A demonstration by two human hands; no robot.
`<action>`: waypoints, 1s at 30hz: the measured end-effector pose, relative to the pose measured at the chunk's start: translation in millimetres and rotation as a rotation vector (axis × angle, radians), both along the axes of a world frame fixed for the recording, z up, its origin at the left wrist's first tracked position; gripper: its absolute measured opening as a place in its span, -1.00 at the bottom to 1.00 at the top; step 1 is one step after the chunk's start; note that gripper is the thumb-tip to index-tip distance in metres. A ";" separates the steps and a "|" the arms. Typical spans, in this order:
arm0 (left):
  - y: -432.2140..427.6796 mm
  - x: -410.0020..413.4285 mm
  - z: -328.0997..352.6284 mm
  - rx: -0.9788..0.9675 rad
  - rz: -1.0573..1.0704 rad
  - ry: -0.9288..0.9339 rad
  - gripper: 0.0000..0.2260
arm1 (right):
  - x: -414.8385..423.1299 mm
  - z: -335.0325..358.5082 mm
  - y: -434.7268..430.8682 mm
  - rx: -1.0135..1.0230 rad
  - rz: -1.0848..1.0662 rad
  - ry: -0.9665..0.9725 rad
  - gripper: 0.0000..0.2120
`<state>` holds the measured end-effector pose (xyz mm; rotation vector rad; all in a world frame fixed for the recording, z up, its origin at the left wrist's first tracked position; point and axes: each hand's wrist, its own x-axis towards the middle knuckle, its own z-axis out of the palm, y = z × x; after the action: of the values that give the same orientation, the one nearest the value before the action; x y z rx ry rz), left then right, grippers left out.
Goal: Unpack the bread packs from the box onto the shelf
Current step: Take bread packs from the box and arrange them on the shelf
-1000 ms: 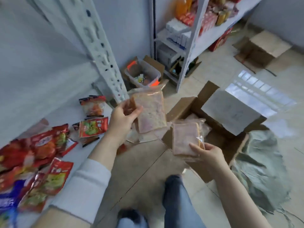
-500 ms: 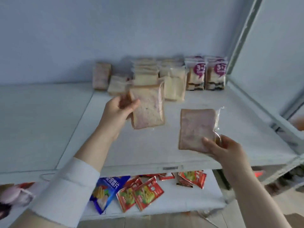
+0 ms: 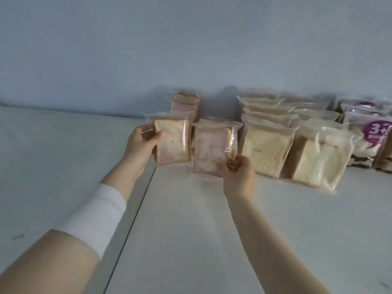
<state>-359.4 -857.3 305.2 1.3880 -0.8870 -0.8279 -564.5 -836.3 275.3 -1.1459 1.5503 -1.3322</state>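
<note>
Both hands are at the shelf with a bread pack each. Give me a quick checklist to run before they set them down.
1. Left hand grips the left pack: ok.
2. Right hand pinches the right pack at its lower corner: ok.
3. Both packs held in front of the matching pink stack: ok.
4. Bare shelf below both packs: ok.
5. Right pack apart from the plain bread row: cannot tell, wrappers very close.
6. Packs already touching the shelf: cannot tell.

left hand (image 3: 140,145): fingers curled, gripping | right hand (image 3: 238,177): fingers pinching
</note>
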 end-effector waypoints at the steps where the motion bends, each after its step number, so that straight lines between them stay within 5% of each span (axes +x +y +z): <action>1: -9.4 3.3 -4.6 0.019 0.006 -0.007 -0.68 | 7.5 -2.6 -6.0 0.014 -0.014 0.026 -0.73; 9: -54.0 16.0 -30.5 0.067 -0.047 -0.192 -0.69 | 38.8 -11.5 -12.5 0.019 -0.267 0.351 -0.52; 16: -42.5 21.3 -17.0 0.144 -0.100 -0.326 -0.43 | 42.5 4.0 8.5 0.099 -0.271 0.538 -0.56; 20: 1.5 -9.7 6.2 -0.176 0.011 -0.727 -0.54 | 13.9 11.6 49.1 0.074 -0.297 0.614 -0.50; 25: 64.1 -147.2 24.7 -0.576 -0.450 -1.121 -0.65 | -80.2 17.4 118.3 0.131 -0.378 0.945 -0.47; 30: 147.1 -328.6 11.0 -0.599 -0.858 -1.370 -0.61 | -228.4 10.7 230.1 0.346 -0.546 1.115 -0.49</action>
<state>-688.0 -710.2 316.2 0.8513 -2.6346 0.0046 -792.9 -606.2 286.0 -1.3605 2.9160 -0.6077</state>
